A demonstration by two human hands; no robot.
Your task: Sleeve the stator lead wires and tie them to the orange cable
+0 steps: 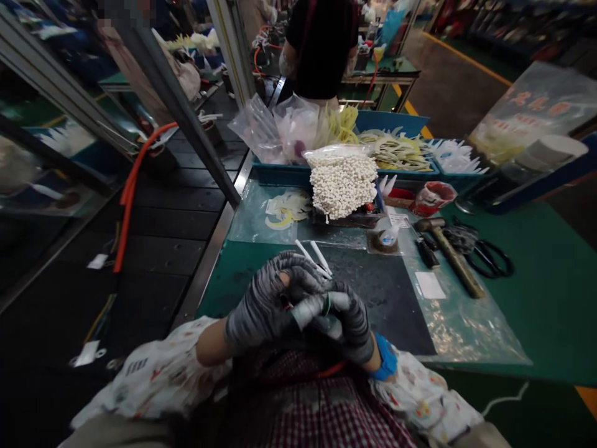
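Observation:
My left hand (265, 305) and my right hand (349, 317), both in grey striped gloves, meet above the work table and together grip a white tube (310, 309) with a green band near its middle. Two thin white sticks (313, 258) poke out beyond my fingers, and their link to the tube is hidden. A black mat (387, 292) lies under my hands on the green tabletop (545, 298). A blue band (385, 358) circles my right wrist.
A bag of white beads (342, 183) rests against a blue tray (345, 175) of yellow and white strips. A hammer (443, 252), black scissors (489, 258) and a red cup (431, 198) lie right. A black conveyor (172, 230) runs left; a co-worker (321, 50) stands beyond.

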